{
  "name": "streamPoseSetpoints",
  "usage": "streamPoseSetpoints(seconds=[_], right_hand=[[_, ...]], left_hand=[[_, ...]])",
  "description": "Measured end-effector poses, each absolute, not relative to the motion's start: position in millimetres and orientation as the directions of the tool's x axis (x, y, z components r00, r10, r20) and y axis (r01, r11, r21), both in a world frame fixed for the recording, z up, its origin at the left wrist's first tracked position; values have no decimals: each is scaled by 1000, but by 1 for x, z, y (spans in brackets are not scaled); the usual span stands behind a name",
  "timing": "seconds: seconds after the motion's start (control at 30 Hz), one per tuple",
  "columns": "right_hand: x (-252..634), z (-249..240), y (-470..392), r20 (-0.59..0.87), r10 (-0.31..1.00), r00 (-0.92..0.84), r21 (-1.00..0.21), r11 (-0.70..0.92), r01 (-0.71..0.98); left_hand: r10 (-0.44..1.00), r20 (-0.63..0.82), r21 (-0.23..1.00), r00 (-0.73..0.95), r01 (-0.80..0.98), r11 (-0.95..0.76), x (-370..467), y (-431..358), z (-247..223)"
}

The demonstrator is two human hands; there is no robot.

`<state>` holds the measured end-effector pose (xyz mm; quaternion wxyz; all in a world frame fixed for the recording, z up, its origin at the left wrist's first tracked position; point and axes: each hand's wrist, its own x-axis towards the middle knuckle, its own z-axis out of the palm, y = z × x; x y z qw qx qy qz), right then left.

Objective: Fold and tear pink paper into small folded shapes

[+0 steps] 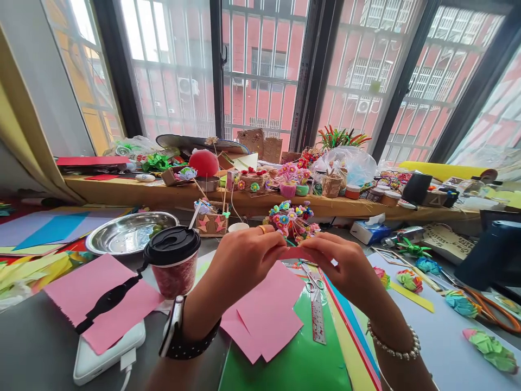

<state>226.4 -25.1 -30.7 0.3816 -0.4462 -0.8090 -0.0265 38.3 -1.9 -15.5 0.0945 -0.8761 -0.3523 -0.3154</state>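
Between my two hands a narrow strip of pink paper (296,252) is held up above the desk. My left hand (250,255), with a ring and a dark-banded watch on the wrist, pinches its left end. At the other end, the fingers of my right hand (337,260) are closed on it; a beaded bracelet circles that wrist. Below lie pink paper sheets (268,315), overlapping on a green sheet (285,374). Small scissors (313,281) and a metal ruler (318,320) rest on the green sheet, just right of the pink paper.
A lidded paper cup (173,266) stands left of my left hand, near a steel bowl (97,241) and a white power bank (109,353). Crumpled paper pieces (462,303) and orange-handled scissors (492,312) lie at right. Crafts crowd the windowsill (171,196).
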Motion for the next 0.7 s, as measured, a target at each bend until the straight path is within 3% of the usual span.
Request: streamPoseSetpoints(seconds=[0.23,0.33,0.43,0.7], right_hand=[[265,-35,-6,717,680,-154,-278,481,832],[260,-34,-9,756,653,-41,-391,501,773],[241,-31,-19,672,715,-192,-484,621,616],[224,-28,-30,655,727,-205,-466,602,648]], left_hand=[[552,651,49,521,697,-716,30,2,-13],[551,660,55,511,698,-714,33,2,-14],[534,651,67,540,660,-748,37,-2,-13],[490,667,78,561,602,-795,35,-4,-13]])
